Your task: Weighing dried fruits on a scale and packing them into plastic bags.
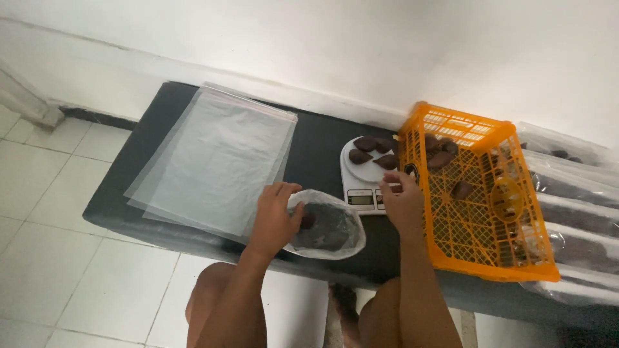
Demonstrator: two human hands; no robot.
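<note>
My left hand (pixel 276 216) grips the rim of a clear plastic bag (pixel 329 227) that lies open on the dark low table (pixel 316 145), with a dark brown piece inside. My right hand (pixel 401 201) hovers over the front of a white kitchen scale (pixel 365 183), fingers loosely curled, holding nothing I can see. Several dark brown pieces (pixel 373 151) lie on the scale's round plate. Just right of that hand sits an orange plastic crate (pixel 480 200) holding a few more brown pieces (pixel 441 151).
A stack of flat clear plastic bags (pixel 216 161) lies on the table's left half. Filled clear bags (pixel 574 212) are piled right of the crate. A white wall runs behind, white floor tiles lie to the left, and my bare knees are below the table edge.
</note>
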